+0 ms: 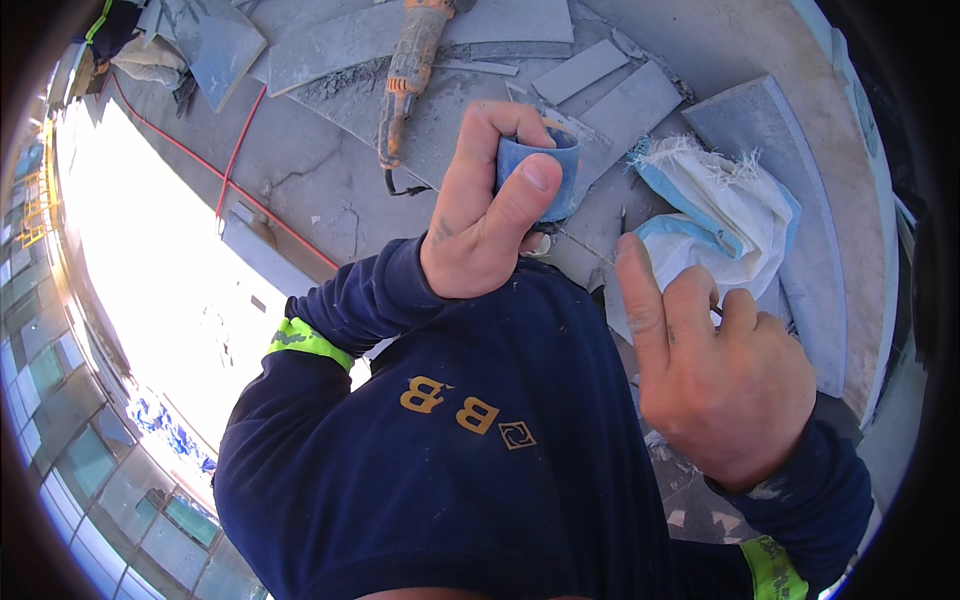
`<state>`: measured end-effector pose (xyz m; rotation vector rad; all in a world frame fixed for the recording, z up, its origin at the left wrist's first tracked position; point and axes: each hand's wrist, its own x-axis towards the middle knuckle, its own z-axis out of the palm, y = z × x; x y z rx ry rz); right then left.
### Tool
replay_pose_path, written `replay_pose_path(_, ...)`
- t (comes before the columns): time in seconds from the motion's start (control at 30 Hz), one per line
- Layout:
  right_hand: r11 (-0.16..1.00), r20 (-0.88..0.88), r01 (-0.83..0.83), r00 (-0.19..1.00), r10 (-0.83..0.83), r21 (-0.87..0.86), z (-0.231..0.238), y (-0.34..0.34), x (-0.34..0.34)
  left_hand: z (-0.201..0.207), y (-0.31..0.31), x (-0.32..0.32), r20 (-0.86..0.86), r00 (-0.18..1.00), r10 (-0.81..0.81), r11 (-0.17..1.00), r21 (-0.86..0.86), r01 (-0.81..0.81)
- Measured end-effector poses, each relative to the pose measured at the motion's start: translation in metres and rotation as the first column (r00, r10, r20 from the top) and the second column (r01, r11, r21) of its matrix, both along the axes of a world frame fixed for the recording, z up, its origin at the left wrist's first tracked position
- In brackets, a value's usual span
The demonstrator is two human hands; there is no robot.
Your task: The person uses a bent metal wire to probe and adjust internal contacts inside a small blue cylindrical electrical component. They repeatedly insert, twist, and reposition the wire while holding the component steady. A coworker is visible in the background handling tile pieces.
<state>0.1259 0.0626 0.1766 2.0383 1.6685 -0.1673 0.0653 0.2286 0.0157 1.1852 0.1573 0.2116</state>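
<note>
In front of my chest, my left hand (475, 215) is closed on a blue hollow cylinder (562, 170), which looks like a hole saw. The thumb presses its outer wall and a bent finger hooks over the open rim. Lower and to the right, my right hand (725, 365) has its fingers curled and its index finger stretched forward. A thin metal rod (588, 246) runs from beside that fingertip toward the cylinder's lower end. Most of the rod is hidden by the hand, so its kind cannot be made out.
A dusty orange power tool (410, 75) lies beyond my left hand among broken grey tiles (640, 100). A white-and-blue woven sack (725, 215) lies at right, against a large slab (800, 220). Red cable (235, 185) crosses the floor at left. Dark clothing with a lime strip (98, 22) shows far left.
</note>
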Motion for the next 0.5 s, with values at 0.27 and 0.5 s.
replay_pose_path(0.27,1.0,0.087,-0.03,0.996,0.03,0.003,-0.007,0.001,-0.006,0.0,0.003,0.002,-0.055,0.998,-0.018,1.0,-0.021,0.017)
replay_pose_path(0.5,0.976,-0.266,0.169,0.955,-0.129,0.137,-0.01,-0.007,0.0,0.013,0.002,-0.002,0.034,0.995,0.09,0.995,-0.051,-0.088)
